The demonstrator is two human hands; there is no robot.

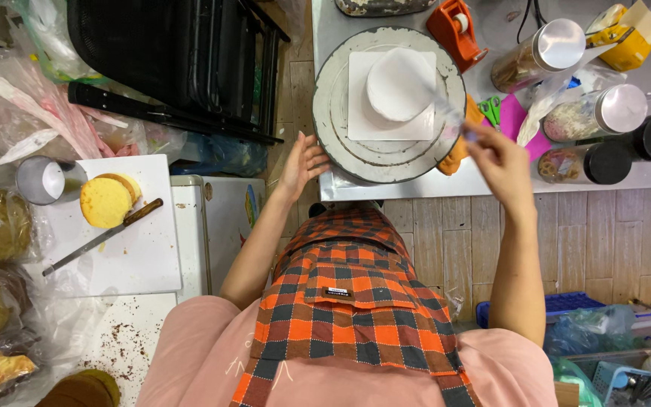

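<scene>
The right hand [500,160] has its grip closed on a thin, blurred scraper blade [438,102] whose tip lies against the small round white-iced cake [399,84]. The cake sits on a square white board [363,120] at the centre of the round grey metal turntable [333,113] on the tabletop. The left hand [301,164], grip open and empty, rests its fingertips at the turntable's near-left rim. Smoothing well likely means keeping the blade steady and upright against the cake's side while the left hand turns the turntable evenly. The orange tape dispenser [455,29] stands just beyond the turntable.
</scene>
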